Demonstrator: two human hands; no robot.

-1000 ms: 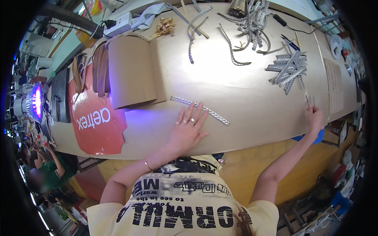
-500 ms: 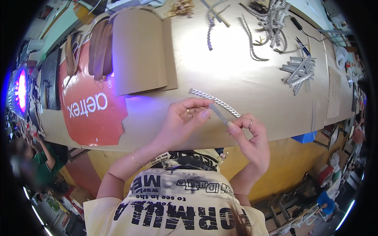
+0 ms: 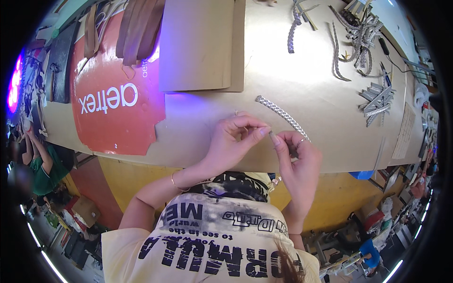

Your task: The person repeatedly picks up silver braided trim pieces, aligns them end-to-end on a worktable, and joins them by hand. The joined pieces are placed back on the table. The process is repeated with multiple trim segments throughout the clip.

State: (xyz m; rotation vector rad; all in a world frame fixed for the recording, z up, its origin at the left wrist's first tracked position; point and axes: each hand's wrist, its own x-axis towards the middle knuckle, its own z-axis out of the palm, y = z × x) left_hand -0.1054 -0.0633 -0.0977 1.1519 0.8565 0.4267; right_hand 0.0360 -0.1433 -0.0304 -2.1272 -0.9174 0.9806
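A short grey strip (image 3: pixel 272 135) shows between my two hands, most of it hidden by the fingers. My left hand (image 3: pixel 238 140) is closed in a pinch at its upper end, thumb against fingertips. The lower part sits between thumb and fingers of my right hand (image 3: pixel 299 155), which is closed too. Just beyond the hands a silver braided strap (image 3: pixel 281 112) lies on the brown-covered table (image 3: pixel 203 118); its near end passes close behind my right fingers, and I cannot tell whether they touch it.
A pile of short grey braided pieces (image 3: pixel 377 101) lies at the right, with a tangle of braided cords (image 3: pixel 365 35) beyond. Left of me are a red printed sheet (image 3: pixel 118 127), brown straps (image 3: pixel 139 33) and a curled brown board (image 3: pixel 196 47). Another person in a green shirt (image 3: pixel 45 172) is at far left.
My hands have come closer together, and less of the grey strip shows between them. The whole view has shifted, so the table items appear farther right and higher.
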